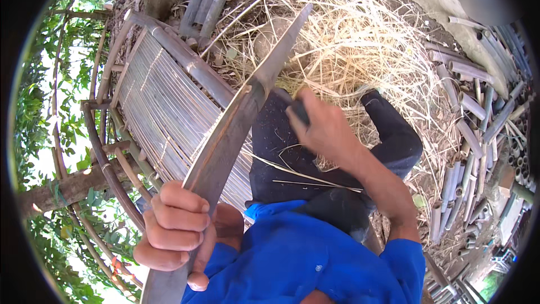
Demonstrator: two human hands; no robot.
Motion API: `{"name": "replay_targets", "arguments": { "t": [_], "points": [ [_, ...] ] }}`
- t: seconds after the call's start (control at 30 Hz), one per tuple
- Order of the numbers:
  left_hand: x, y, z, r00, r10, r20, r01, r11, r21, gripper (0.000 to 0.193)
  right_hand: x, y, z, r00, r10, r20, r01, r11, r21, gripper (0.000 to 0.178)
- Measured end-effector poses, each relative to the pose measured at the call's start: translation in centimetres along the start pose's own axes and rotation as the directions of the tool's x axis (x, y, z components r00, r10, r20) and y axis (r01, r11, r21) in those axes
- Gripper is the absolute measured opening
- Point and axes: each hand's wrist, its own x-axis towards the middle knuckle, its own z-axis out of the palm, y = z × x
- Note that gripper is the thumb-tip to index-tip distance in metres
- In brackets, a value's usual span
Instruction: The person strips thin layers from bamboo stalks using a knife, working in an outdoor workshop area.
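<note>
My left hand [177,228] is closed round the lower part of a long split bamboo piece [228,135]. The bamboo rises slantwise to the upper right, with a node partway up and a narrow, tapered far end. To the right of that node, my right hand [326,129] is closed round a dark knife [300,111], smeared by motion. Its blade points toward the bamboo; I cannot tell whether they touch. Thin bamboo slivers [315,175] lie across my dark trousers [287,169].
Pale bamboo shavings [360,50] heap up on the ground ahead. A slatted bamboo bench [163,101] stands at left, before a railing [104,163] and leaves. Bamboo poles [208,0] lie at the far left. Many cut bamboo tubes [472,107] are piled along the right.
</note>
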Motion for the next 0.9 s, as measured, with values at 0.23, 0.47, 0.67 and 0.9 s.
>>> {"name": "replay_targets", "arguments": {
  "t": [0.23, 0.47, 0.67, 0.9],
  "points": [
    [1.0, -0.4, -1.8, 0.963, -0.02, 0.267, 0.056, 0.99, -0.128, 0.059, 0.6, -1.8, -0.9, 0.996, -0.091, 0.011, 0.09, 0.995, 0.038, 0.029],
    [6.8, 7.8, -6.9, 0.983, -0.095, -0.159, 0.093, 0.995, -0.021, 0.07, 1.3, 4.0, -0.1, 0.952, 0.306, -0.034, -0.301, 0.948, 0.099, 0.033],
    [9.3, 9.7, -13.3, 0.813, -0.102, -0.573, 0.163, 0.985, 0.055, 0.061, 1.6, 14.4, 3.0, 0.88, 0.473, -0.043, -0.474, 0.88, -0.014, 0.036],
    [5.9, 2.2, -15.7, 0.797, -0.172, -0.579, 0.256, 0.965, 0.065, 0.047, 10.8, 21.7, 7.3, 0.855, 0.513, 0.074, -0.499, 0.854, -0.148, 0.038]
  ]
}}
